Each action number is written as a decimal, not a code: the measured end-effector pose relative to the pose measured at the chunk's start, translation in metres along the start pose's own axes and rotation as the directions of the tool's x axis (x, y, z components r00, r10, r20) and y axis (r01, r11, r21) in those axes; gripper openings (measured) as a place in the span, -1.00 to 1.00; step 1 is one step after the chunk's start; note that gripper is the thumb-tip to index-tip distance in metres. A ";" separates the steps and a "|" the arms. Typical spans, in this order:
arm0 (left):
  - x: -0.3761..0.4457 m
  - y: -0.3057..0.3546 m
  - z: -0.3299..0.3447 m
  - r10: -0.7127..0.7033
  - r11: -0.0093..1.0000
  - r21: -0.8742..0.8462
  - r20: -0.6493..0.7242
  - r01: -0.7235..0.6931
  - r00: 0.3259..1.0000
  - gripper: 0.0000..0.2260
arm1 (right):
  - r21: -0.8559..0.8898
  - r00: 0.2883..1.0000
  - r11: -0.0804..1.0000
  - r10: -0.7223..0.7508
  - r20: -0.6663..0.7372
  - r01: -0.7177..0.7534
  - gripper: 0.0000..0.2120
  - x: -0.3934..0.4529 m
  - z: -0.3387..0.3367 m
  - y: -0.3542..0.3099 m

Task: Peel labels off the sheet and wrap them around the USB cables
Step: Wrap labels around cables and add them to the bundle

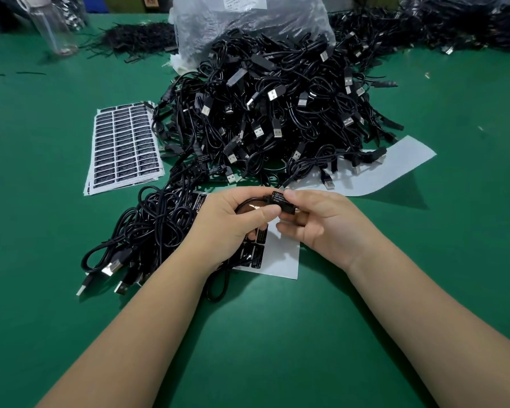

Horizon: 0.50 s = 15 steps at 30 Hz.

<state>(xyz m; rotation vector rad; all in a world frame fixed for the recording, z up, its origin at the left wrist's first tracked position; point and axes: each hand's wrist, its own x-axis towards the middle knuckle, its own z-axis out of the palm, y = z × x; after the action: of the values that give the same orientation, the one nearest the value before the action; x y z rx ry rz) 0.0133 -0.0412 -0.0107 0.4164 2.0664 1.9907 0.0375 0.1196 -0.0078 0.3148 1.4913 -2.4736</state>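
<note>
On the far left of the green desk lies a stack of full label sheets, untouched, its right edge just beside the big pile of unlabelled cables. Nearer the person, a smaller bundle of cables sits to the left of the hands; at least a couple of them seem to carry labels already, so this is probably the finished heap.

The left hand has its fingers curled around a loop of the cable being worked, thumb pressing toward the middle. Under both hands is the sheet in use, with a few dark labels left near its left side and mostly bare backing elsewhere. The right hand pinches the label, white print facing up, between thumb and fingertips against the cable's small black box. The wrap looks partly done; whether the far edge is stuck down cannot be seen.

What could go wrong: if the two grips pull apart unevenly, the label may go on crooked or crease, and the sticky side could catch a fingertip and lift again. The loose cable trailing below the left wrist could drag the working sheet or snag the bundle beside it. A spent backing sheet lies to the right, half under the big pile.
</note>
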 end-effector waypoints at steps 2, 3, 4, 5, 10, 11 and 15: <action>0.000 0.000 0.000 0.009 1.000 0.004 0.009 -0.009 1.000 -0.71 | 0.015 1.000 1.000 0.007 -0.008 -0.007 -0.77 0.000 0.000 0.000; 0.000 0.000 0.000 0.013 1.000 0.005 0.016 -0.014 1.000 -0.70 | 0.020 1.000 1.000 0.010 -0.009 -0.010 -0.79 0.000 0.000 -0.001; 0.000 0.000 -0.001 0.015 1.000 -0.003 0.023 -0.015 1.000 -0.70 | 0.023 1.000 1.000 0.012 -0.006 -0.012 -0.80 0.000 0.000 0.000; 0.000 0.000 -0.001 0.015 1.000 -0.014 0.026 -0.015 1.000 -0.71 | 0.025 1.000 1.000 0.015 -0.003 -0.015 -0.80 -0.001 0.000 0.000; 0.000 -0.001 -0.003 0.018 0.999 -0.030 0.044 -0.016 0.999 -0.73 | 0.046 1.000 0.999 0.021 0.012 -0.021 -0.78 -0.001 0.000 0.000; 0.000 -0.001 -0.003 0.019 0.999 -0.026 0.041 -0.017 0.999 -0.73 | 0.047 1.000 0.999 0.020 0.016 -0.021 -0.79 -0.001 0.000 -0.001; 0.001 -0.005 -0.002 0.019 1.000 0.006 -0.007 -0.019 1.000 -0.71 | 0.052 0.999 0.998 0.016 0.028 -0.017 -0.84 -0.001 -0.001 0.000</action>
<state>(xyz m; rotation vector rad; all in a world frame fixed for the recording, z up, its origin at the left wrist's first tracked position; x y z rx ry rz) 0.0115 -0.0426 -0.0152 0.4320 2.0806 1.9998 0.0381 0.1212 -0.0079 0.3001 1.4090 -2.4973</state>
